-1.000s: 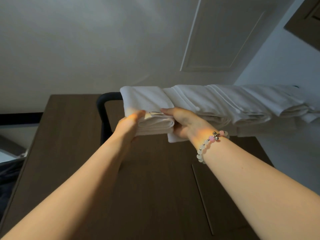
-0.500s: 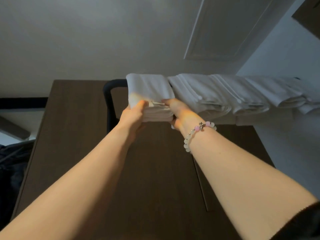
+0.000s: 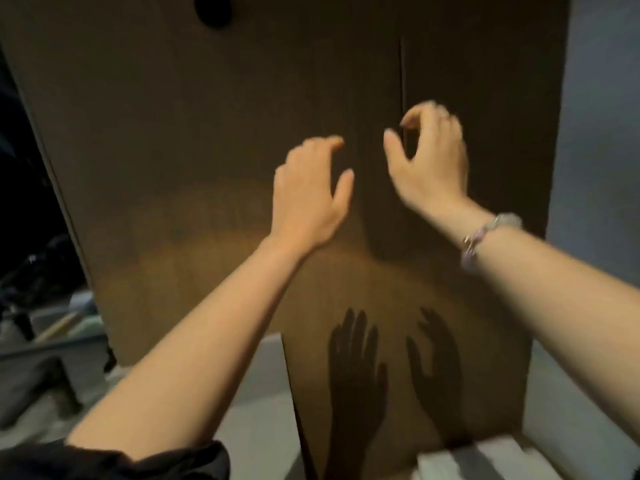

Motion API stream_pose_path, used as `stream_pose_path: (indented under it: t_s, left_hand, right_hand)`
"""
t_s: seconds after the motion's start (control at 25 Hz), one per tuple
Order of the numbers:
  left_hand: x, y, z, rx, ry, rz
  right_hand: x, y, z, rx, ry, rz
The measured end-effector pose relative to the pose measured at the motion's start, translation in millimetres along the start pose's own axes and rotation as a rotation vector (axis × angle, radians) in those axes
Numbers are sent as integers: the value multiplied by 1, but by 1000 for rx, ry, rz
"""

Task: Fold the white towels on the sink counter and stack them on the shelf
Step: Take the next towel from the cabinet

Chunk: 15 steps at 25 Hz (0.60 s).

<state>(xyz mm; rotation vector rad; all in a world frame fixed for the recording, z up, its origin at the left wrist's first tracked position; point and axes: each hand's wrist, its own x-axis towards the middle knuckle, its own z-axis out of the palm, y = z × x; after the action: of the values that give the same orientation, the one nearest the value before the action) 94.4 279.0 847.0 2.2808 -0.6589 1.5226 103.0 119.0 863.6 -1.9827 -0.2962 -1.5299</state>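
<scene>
My left hand hangs in the air in front of a dark brown cabinet front, fingers apart and holding nothing. My right hand, with a bead bracelet at the wrist, is just to its right, fingers loosely curled and empty. The shelf and the stacked white towels are out of view above the frame. At the bottom right edge a blurred white object shows; I cannot tell whether it is a towel.
The cabinet front has a vertical seam and a dark round shape at the top. Shadows of both hands fall on its lower panel. A pale wall stands to the right. Dark clutter fills the left side.
Both hands have let go of the folded towel on the shelf and dropped down. The view has tilted down, so the shelf and towels have left the frame.
</scene>
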Motion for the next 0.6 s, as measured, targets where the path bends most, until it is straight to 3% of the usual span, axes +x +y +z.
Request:
stream_pose_path:
  t_s: [0.12, 0.32, 0.48, 0.6]
  left_hand:
    - [-140, -3, 69, 66, -308, -36]
    - [-306, 27, 133, -14, -715, -266]
    - [-390, 64, 167, -78, -921, -383]
    - [-463, 95, 177, -108, -925, -505]
  right_hand:
    - [-136, 56, 31, -187, -259, -95]
    - [-310, 118, 36, -273, -668, 51]
    - [-402, 167, 20, -268, -851, 167]
    - [-474, 197, -11, -247, -1026, 246]
